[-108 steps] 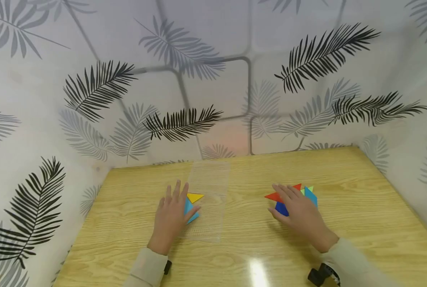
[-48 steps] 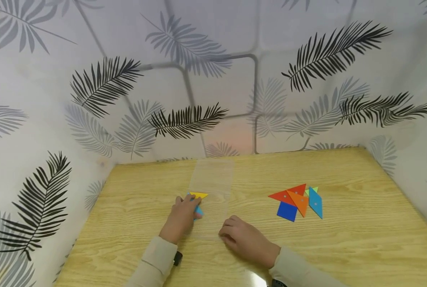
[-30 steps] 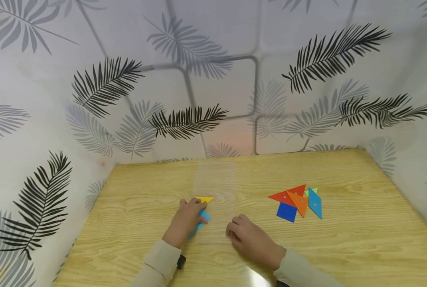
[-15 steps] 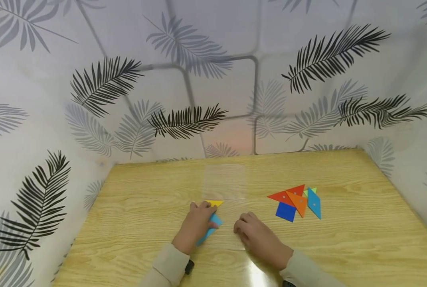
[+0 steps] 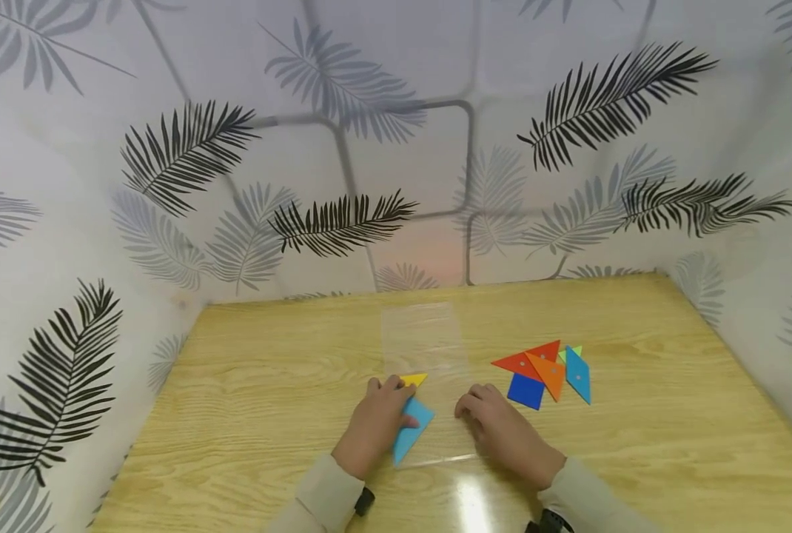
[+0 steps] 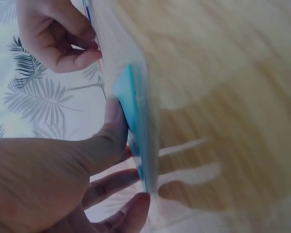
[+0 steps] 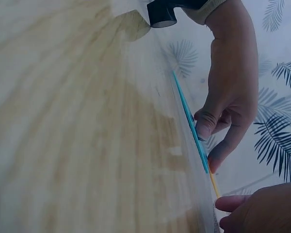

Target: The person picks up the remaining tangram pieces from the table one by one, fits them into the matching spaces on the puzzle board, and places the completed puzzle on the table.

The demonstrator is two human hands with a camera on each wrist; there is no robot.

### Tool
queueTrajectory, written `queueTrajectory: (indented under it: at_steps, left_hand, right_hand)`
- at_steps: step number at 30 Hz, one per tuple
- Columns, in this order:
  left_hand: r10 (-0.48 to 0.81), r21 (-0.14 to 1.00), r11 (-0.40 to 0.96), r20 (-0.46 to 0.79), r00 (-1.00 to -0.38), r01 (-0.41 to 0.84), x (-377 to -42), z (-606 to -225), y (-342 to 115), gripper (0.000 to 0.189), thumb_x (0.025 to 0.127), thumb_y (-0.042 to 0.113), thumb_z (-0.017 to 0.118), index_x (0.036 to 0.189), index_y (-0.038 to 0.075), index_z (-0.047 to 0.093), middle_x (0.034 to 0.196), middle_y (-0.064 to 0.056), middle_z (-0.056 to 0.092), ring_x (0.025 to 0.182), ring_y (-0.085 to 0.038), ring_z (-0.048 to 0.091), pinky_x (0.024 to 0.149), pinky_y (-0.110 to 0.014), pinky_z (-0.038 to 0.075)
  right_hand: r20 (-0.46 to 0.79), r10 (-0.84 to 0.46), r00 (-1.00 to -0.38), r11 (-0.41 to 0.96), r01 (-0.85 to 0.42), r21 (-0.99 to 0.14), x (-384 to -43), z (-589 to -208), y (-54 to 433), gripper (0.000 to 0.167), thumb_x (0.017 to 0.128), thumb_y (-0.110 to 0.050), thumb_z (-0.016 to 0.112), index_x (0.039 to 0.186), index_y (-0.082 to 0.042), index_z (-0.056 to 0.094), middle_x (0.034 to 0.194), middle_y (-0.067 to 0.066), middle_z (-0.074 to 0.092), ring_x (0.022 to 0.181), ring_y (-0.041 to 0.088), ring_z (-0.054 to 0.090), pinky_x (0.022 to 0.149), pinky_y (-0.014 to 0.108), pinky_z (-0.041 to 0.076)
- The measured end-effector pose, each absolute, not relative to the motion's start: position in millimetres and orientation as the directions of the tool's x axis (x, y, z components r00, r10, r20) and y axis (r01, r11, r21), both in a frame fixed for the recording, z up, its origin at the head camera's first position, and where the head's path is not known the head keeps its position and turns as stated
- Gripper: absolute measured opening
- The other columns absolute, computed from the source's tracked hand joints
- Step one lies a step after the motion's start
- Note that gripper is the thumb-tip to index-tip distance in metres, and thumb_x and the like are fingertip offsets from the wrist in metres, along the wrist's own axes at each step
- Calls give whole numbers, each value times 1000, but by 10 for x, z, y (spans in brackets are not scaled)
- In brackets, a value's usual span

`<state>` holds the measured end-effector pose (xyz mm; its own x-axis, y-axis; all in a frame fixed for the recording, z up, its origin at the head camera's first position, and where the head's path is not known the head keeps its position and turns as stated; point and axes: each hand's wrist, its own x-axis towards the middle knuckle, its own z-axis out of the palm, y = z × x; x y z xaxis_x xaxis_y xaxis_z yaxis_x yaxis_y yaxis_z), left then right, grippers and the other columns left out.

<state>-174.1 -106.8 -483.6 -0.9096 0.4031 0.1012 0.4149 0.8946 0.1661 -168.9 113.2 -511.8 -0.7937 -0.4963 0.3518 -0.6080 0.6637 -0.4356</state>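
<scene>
On a pale wood-grain table (image 5: pixel 249 392), as the head view shows it, a bare left hand (image 5: pixel 374 422) below a beige cuff (image 5: pixel 319 492) is sitting near six o'clock, its thumb and bent fingers standing apart and pressing on a light-blue, flat, pointed piece (image 5: pixel 414 429). That piece is lying mostly at the hand's three o'clock, and a yellow, flat, triangular piece (image 5: pixel 414 380) is showing at its one o'clock, partly beneath the fingertips. Both are lying at the left side of a clear, thin plastic bag (image 5: pixel 429 337) (inside it or on top, I cannot tell), which is stretching away toward twelve o'clock. The bare right hand (image 5: pixel 505 433) is resting near five o'clock, its fingers curling and its thumb and forefinger pinching the bag's right edge. Farther right, toward four o'clock, a loose cluster is lying well apart from the yellow piece: a red, flat, pointed piece (image 5: pixel 517 361), a dark-blue square (image 5: pixel 525 392) at its six o'clock, an orange triangle (image 5: pixel 551 377) overlapping the red, a light-green pointed piece (image 5: pixel 576 350), and a mid-blue parallelogram (image 5: pixel 577 379) partly covering the green.
</scene>
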Motion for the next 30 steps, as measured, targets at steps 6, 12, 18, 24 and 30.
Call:
queueTrajectory:
  at_steps: [6, 12, 18, 24, 30]
  left_hand:
    - [435, 82, 890, 143, -889, 449, -1780, -4882, -1027, 59, 74, 46, 62, 120, 10, 63, 118, -11, 56, 100, -29, 49, 76, -32, 50]
    - [489, 128, 857, 104, -866, 499, -1815, -4889, -1006, 56, 77, 42, 63, 120, 6, 61, 128, -11, 52, 114, -29, 48, 92, -34, 44]
    - [535, 147, 827, 94, -840, 543, -1834, -4884, -995, 49, 80, 39, 61, 116, 5, 60, 129, -12, 51, 113, -29, 48, 90, -32, 45]
    - [532, 148, 828, 94, -841, 541, -1834, -4873, -977, 48, 81, 40, 61, 114, 5, 61, 126, -11, 53, 111, -29, 48, 90, -33, 45]
    - [519, 150, 836, 95, -849, 528, -1837, -4881, -956, 48, 81, 39, 62, 114, 5, 61, 126, -10, 54, 111, -28, 49, 90, -33, 45]
  right_hand:
    - [302, -474, -827, 679, -562, -471, -1691, -5111, 1183, 19, 87, 2, 62, 89, -17, 63, 90, -7, 56, 88, 10, 47, 80, 30, 47]
    - [287, -451, -845, 694, -534, -483, -1680, -5100, 1223, 19, 87, 1, 61, 88, -18, 63, 90, -8, 56, 88, 11, 49, 81, 31, 47]
    - [330, -469, -819, 689, -573, -444, -1674, -5115, 1284, 20, 86, 3, 59, 88, -17, 65, 90, -8, 56, 88, 9, 49, 79, 30, 48]
    - [317, -495, -809, 678, -588, -441, -1641, -5085, 1379, 21, 85, 1, 57, 90, -18, 65, 94, -10, 55, 92, 7, 49, 80, 29, 48]
    - [286, -408, -867, 711, -498, -496, -1649, -5008, 1573, 18, 89, -4, 55, 93, -19, 64, 99, -13, 54, 96, 4, 47, 84, 29, 47]
